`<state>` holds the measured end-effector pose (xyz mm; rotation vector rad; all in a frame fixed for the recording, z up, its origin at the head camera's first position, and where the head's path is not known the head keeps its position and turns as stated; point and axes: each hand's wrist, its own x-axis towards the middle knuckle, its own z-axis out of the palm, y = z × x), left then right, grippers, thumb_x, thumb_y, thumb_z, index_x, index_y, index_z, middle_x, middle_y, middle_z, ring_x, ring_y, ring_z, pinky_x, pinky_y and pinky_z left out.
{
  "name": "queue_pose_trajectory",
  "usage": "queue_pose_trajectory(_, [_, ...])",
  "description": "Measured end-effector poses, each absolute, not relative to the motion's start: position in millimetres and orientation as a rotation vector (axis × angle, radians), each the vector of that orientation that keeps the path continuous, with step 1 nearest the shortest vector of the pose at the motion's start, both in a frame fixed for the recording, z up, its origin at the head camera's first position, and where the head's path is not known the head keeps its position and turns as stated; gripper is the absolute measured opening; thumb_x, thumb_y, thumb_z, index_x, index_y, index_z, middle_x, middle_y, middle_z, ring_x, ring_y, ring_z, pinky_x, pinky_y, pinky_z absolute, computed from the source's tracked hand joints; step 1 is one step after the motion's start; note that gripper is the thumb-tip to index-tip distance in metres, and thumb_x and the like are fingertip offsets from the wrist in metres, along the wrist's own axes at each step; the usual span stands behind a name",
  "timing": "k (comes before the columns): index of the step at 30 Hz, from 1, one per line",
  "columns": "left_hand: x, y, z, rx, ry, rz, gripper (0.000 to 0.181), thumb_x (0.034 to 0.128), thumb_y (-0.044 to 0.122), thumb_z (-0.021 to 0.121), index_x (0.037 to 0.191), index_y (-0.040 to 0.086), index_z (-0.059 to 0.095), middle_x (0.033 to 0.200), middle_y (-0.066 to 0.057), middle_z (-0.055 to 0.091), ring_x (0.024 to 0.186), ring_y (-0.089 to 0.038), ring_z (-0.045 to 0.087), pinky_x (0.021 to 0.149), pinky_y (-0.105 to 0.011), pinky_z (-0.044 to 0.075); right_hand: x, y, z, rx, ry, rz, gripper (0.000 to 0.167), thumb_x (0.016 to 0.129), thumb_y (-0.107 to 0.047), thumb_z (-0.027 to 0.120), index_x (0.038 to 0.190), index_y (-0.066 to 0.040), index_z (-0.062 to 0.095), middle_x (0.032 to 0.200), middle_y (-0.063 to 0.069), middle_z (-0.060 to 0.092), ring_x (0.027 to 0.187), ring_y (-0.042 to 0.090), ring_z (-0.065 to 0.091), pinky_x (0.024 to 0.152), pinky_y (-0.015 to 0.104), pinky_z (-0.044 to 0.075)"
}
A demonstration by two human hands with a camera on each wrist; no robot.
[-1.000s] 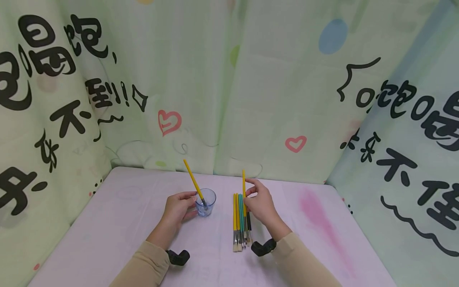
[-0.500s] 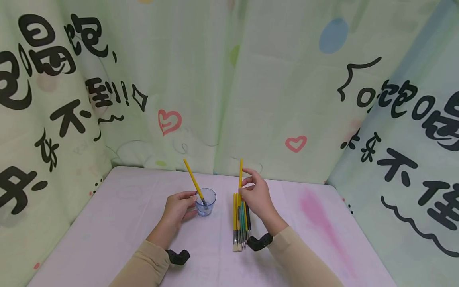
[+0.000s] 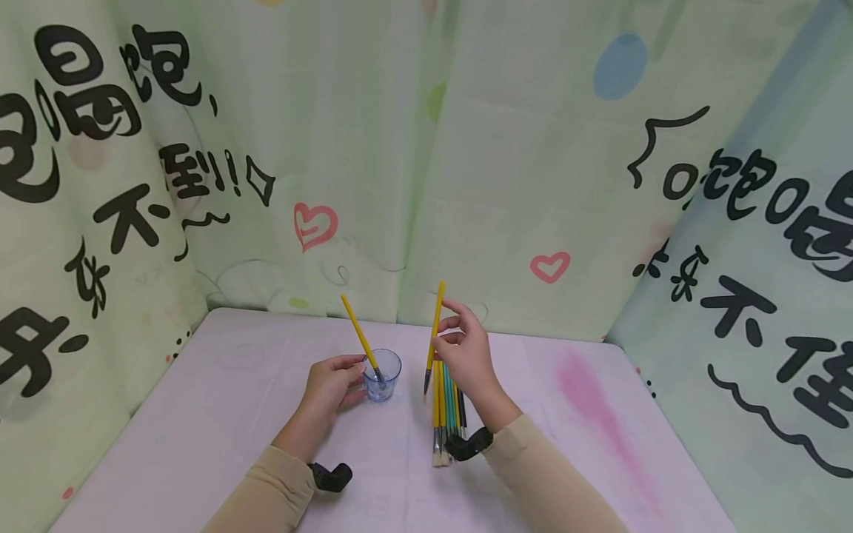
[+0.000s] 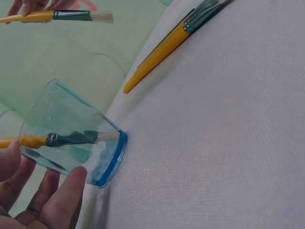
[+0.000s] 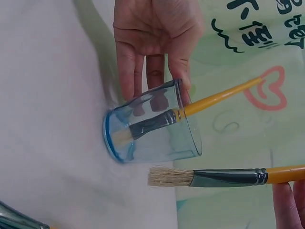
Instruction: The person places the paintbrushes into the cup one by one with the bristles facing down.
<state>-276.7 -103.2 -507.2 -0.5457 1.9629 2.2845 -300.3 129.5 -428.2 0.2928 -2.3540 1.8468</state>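
A clear bluish glass (image 3: 381, 389) stands on the table with one yellow brush (image 3: 358, 333) leaning inside, bristles down. My left hand (image 3: 329, 386) holds the glass by its left side; in the left wrist view its fingers and thumb curve round the wall. Right of the glass, my right hand (image 3: 466, 355) pinches a second yellow brush (image 3: 435, 326), nearly upright, its pale bristles (image 5: 169, 176) pointing down above the table. Below that hand lies a row of several brushes (image 3: 441, 422), yellow, teal and black, bristles toward me, partly hidden by the hand and wrist.
The table (image 3: 266, 355) has a pale cloth with a pink patch (image 3: 600, 407) on the right. Printed curtains (image 3: 466, 185) rise along its back and both sides. A black wrist device (image 3: 469, 444) hangs over the near ends of the brush row.
My right hand has lifted a yellow brush off the row and carried it up and left toward the glass, tilting it slightly. The left hand and glass have stayed put.
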Motion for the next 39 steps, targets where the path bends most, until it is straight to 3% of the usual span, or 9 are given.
queue_pose_trajectory(11, [-275.9,-103.1,-508.3,-0.537,1.975,2.284,0.029,0.1033,0.008,0.070,0.132,0.005,0.075,0.123,-0.016,0.067,0.101,-0.022,0.069,0.093,-0.045,0.068,-303.3,109.7,-422.5,0.288,-2.241,1.899,0.066,0.097,0.007,0.069,0.152,-0.026,0.056,0.116,0.020,0.059,0.091,0.025,0.066,0.078,0.038,0.071])
queue_pose_trajectory(18, [-277.1,-103.3,-509.0,-0.552,1.970,2.279,0.028,0.1035,0.009,0.070,0.131,0.006,0.075,0.123,-0.016,0.067,0.101,-0.023,0.069,0.094,-0.046,0.067,-305.5,99.7,-421.1,0.300,-2.180,1.908,0.065,0.098,0.008,0.068,0.153,-0.022,0.055,0.114,0.018,0.060,0.091,0.024,0.065,0.085,0.052,0.070])
queue_pose_trajectory(31, [-277.4,-102.9,-508.4,-0.566,1.957,2.263,0.028,0.1042,0.010,0.070,0.132,0.007,0.075,0.131,-0.018,0.066,0.107,-0.025,0.070,0.096,-0.045,0.067,-313.3,80.0,-428.2,0.304,-2.068,1.940,0.066,0.098,0.008,0.068,0.155,-0.024,0.053,0.116,0.011,0.060,0.094,0.024,0.064,0.079,0.032,0.070])
queue_pose_trajectory(39, [-278.2,-104.0,-509.5,-0.559,1.948,2.274,0.028,0.1033,0.008,0.070,0.131,0.006,0.076,0.127,-0.016,0.067,0.102,-0.023,0.069,0.095,-0.045,0.068,-318.6,70.9,-440.2,0.348,-2.129,1.899,0.063,0.099,0.007,0.067,0.153,-0.023,0.055,0.116,0.012,0.060,0.096,0.025,0.065,0.081,0.032,0.070])
